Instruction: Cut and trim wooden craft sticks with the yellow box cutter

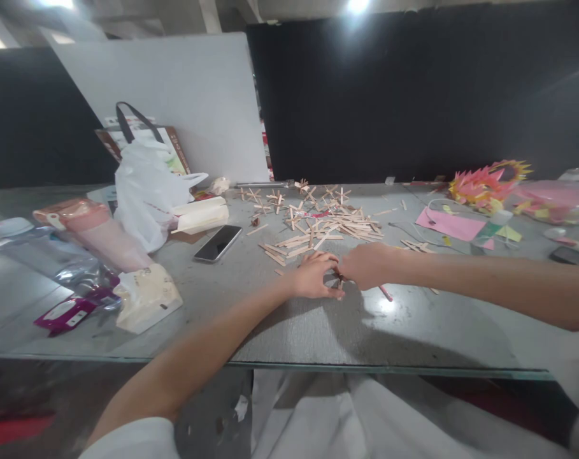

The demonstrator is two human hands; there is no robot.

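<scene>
Head view: the left hand [314, 278] pinches a small wooden piece [340, 283]; I cannot tell what the right hand [371, 265] holds.

We see cool overhead light from lamps [358, 5] glaring beyond the back edge of the worktop [279, 338]. A bright glint lies near the front edge, beside soft shadows. Toward the left edge, the bottle [35, 252] looks stretched; between the left hand [315, 275] and right hand [365, 264], blur hides fine detail from us.
</scene>
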